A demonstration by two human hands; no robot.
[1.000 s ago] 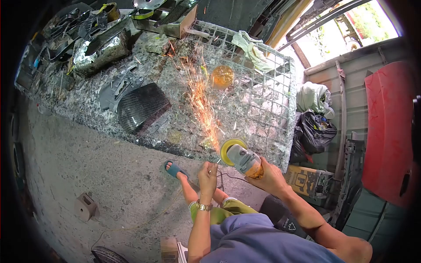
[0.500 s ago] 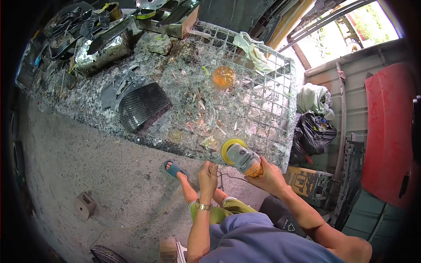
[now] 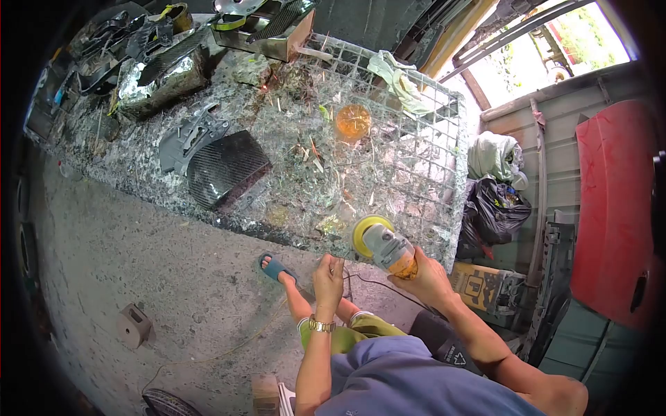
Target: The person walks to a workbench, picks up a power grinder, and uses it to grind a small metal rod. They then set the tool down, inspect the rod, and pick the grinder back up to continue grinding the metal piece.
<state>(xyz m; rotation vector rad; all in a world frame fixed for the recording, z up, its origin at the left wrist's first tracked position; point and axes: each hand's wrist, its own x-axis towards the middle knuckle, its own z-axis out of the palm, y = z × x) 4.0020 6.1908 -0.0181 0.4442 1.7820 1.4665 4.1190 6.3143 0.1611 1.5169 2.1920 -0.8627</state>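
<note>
In the head view my right hand (image 3: 423,279) is wrapped round the body of an angle grinder (image 3: 390,251) with a round yellow disc (image 3: 368,236) at its head. The disc faces left, over the front edge of the workbench. Just left of it is my left hand (image 3: 327,277), closed in a pinch, with a watch on the wrist. A small piece seems to be between those fingertips, too small to name. A narrow gap separates these fingertips from the disc.
The mesh-topped workbench (image 3: 416,180) is littered with debris. On it lie a black carbon-fibre-patterned part (image 3: 225,170), a grey bracket (image 3: 191,142), an orange round container (image 3: 354,123) and a pale cloth (image 3: 402,83). A red panel (image 3: 614,208) and black bag (image 3: 496,208) stand right.
The grinder and my right hand have shifted very slightly right, away from my left hand. Bright orange spark-like streaks over the bench are fewer now. My left hand stays almost still.
</note>
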